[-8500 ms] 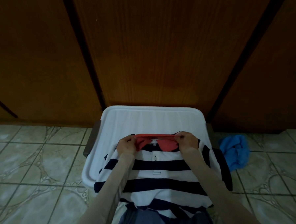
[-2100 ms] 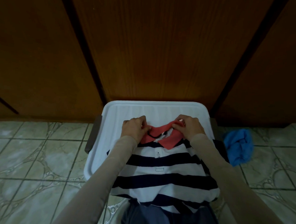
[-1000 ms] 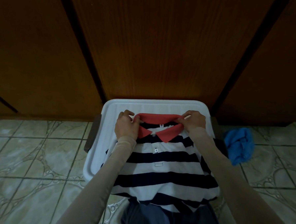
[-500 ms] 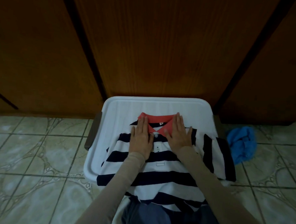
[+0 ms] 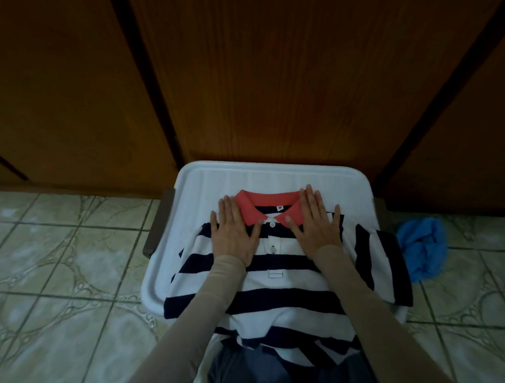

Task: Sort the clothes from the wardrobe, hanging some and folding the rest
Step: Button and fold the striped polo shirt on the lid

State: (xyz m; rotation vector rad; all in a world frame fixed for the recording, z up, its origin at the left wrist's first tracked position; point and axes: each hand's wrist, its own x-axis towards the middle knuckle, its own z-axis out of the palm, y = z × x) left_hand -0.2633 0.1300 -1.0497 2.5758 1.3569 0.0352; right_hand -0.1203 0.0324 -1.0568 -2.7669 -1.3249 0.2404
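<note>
One striped polo [image 5: 278, 283] on white lid [image 5: 205, 177]; left hand [image 5: 234, 234], right hand [image 5: 316, 227] flat on it, fingers straight, spread. Hem hidden by dark fabric [image 5: 250, 375]. One blue cloth [image 5: 421, 247].

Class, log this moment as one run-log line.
step: smoothing | striped polo shirt flat on white bin lid | left hand, right hand press flat beside red collar
</note>
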